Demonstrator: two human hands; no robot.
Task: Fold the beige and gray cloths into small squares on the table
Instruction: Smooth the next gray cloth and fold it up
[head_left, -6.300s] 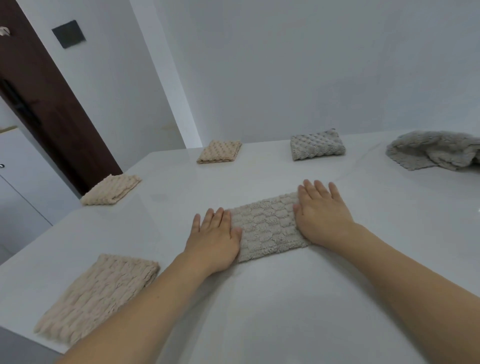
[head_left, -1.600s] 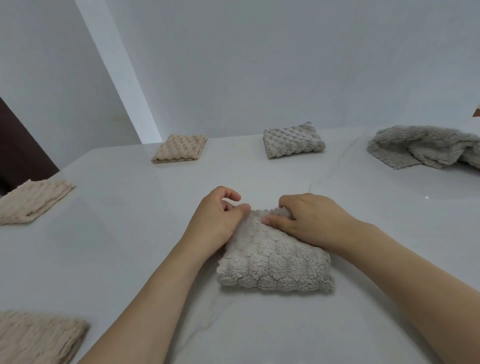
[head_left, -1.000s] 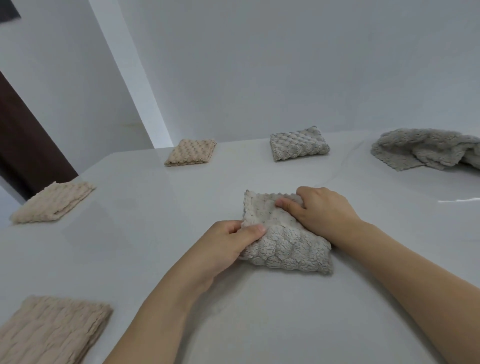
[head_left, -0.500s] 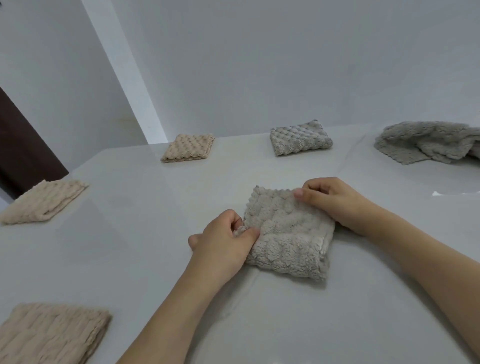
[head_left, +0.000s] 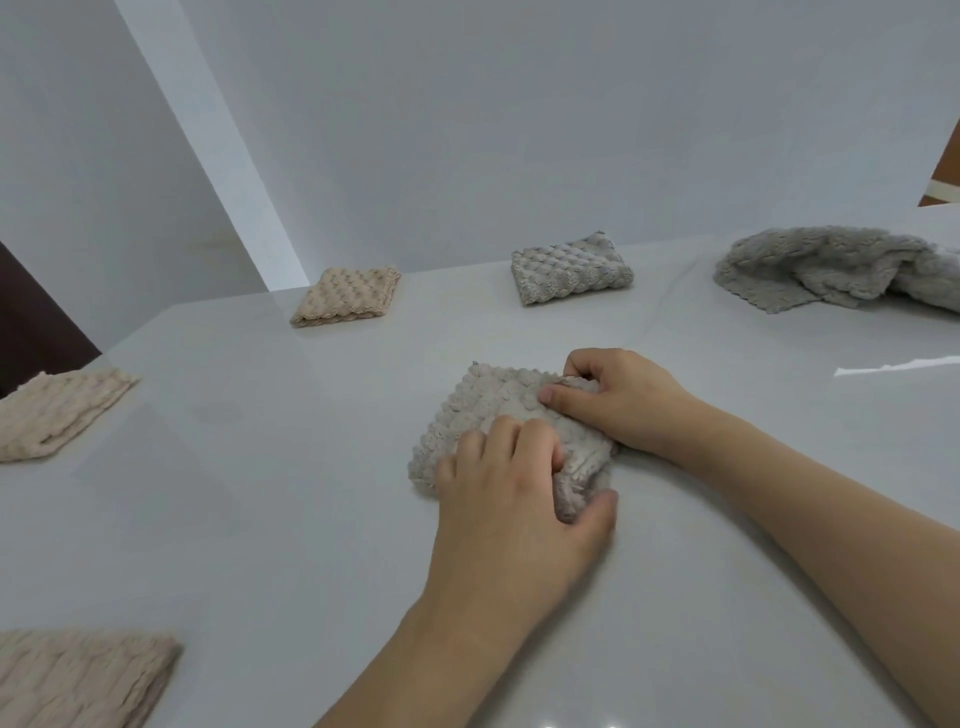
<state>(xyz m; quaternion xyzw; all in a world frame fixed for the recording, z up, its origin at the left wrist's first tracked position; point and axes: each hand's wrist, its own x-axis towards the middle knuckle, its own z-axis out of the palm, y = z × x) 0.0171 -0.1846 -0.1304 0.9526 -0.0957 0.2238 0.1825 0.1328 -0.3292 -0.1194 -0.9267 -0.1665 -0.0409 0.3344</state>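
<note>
A gray textured cloth (head_left: 470, 415), folded to a small square, lies in the middle of the white table (head_left: 260, 519). My left hand (head_left: 514, 499) covers its near right part, fingers curled on top and thumb hooked round the near corner. My right hand (head_left: 623, 400) pinches the far right corner between thumb and curled fingers. An unfolded gray cloth (head_left: 831, 270) lies crumpled at the far right. A folded gray square (head_left: 569, 267) sits at the back.
Three folded beige cloths lie along the left: one at the back (head_left: 348, 296), one at the left edge (head_left: 57, 410), one at the near left corner (head_left: 83, 680). A white wall stands behind the table; a dark door shows far left.
My left hand has moved from the cloth's left edge to its near right corner and grips it there. My right hand still pinches the far right corner. The view has shifted slightly.
</note>
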